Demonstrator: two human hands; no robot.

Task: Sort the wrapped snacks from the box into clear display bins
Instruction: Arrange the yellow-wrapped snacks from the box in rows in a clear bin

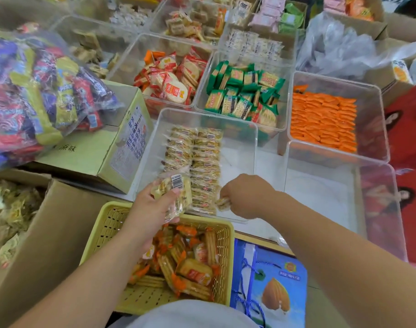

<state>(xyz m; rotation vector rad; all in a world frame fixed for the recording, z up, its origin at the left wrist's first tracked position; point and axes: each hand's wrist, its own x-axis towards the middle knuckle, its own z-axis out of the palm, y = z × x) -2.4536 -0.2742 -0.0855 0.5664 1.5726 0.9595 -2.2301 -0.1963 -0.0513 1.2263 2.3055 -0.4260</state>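
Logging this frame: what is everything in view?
Pale wrapped snacks: two rows, yellowish, in centre clear bin
Red-wrapped crackers: many, red, behind, left
Green-wrapped crackers: many, green, behind, centre
Orange packets: many, orange, stacked, right
Yellow basket: one, holds orange-wrapped snacks, near
Sweets bag: one, multicoloured, upper left
Cardboard box: one, brown, lower left
Blue bag: one, almond picture, lower right
Left hand: holds snack stack
Right hand: pinches single snack

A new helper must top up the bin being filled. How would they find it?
Start at the yellow basket nearest the person. The clear bin just beyond its far rim is it. Unlike the bins of green packets and red packets behind, it holds pale packets in two neat rows.
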